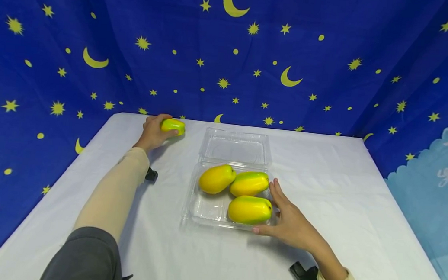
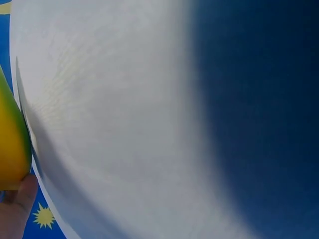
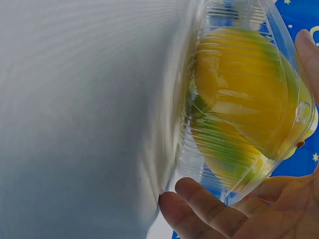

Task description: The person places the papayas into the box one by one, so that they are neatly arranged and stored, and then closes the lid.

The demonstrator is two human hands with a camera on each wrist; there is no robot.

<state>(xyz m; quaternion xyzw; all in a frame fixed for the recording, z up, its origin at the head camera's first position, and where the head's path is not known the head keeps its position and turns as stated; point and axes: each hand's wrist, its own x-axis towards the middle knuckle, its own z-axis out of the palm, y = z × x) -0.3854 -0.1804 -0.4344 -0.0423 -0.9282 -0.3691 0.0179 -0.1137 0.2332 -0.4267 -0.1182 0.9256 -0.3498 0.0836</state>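
My left hand [image 1: 155, 131] grips a yellow-green papaya [image 1: 175, 125] at the far left of the white table, near its back edge. At the left border of the left wrist view, part of this papaya [image 2: 11, 144] shows with a fingertip against it. A clear plastic clamshell box [image 1: 209, 212] lies with its lid folded back, three more papayas inside: one at left [image 1: 216, 179], one at back right [image 1: 250, 184], one at front right [image 1: 249, 210]. My right hand [image 1: 292, 223] rests at the box's front right corner, thumb at the front rim and fingers spread along the right side.
The box's lid [image 1: 236, 147] lies flat behind its base. White cloth [image 1: 323, 177] covers the table. A blue curtain [image 1: 200, 34] with moons and stars hangs behind and at the sides. A light blue panel [image 1: 438, 194] stands at far right.
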